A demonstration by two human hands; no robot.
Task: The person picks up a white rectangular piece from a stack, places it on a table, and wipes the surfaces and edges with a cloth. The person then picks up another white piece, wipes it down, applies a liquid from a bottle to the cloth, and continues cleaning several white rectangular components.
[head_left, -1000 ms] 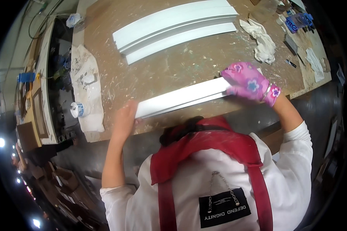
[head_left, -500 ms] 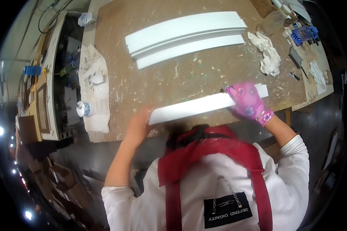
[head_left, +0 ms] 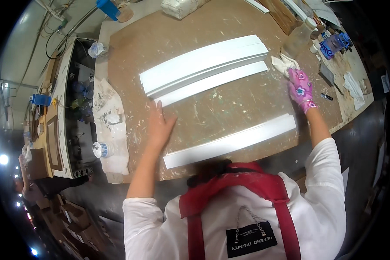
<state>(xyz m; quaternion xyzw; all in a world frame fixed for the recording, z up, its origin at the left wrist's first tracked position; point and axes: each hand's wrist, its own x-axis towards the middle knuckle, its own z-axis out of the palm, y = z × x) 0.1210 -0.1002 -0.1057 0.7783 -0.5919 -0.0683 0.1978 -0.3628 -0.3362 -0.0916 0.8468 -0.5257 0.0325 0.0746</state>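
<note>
My bare left hand [head_left: 161,125] is open, its fingers stretched toward the left end of a narrow white strip [head_left: 212,84]. A fingertip meets or nearly meets that end. Behind the strip lie grooved white boards [head_left: 203,60], close together. Near the table's front edge rests another white strip [head_left: 232,141], with neither hand on it. At the right, my right hand [head_left: 300,89], in a pink flowered glove, is closed on a crumpled white cloth [head_left: 284,65]. The glove hides much of the cloth and the exact grip of the fingers.
A cloudy bottle [head_left: 299,39] and a blue-labelled bottle [head_left: 333,45] stand beyond the cloth. A dark block [head_left: 326,74] lies to their near side. Along the left edge are a stained white sheet [head_left: 110,99] and a white tub [head_left: 102,149]. Another person [head_left: 34,190] is at far left.
Both hands have let go of the front strip, which now lies on the table. My left hand has moved forward to the far strip, my right hand to the cloth. The view has shifted.
</note>
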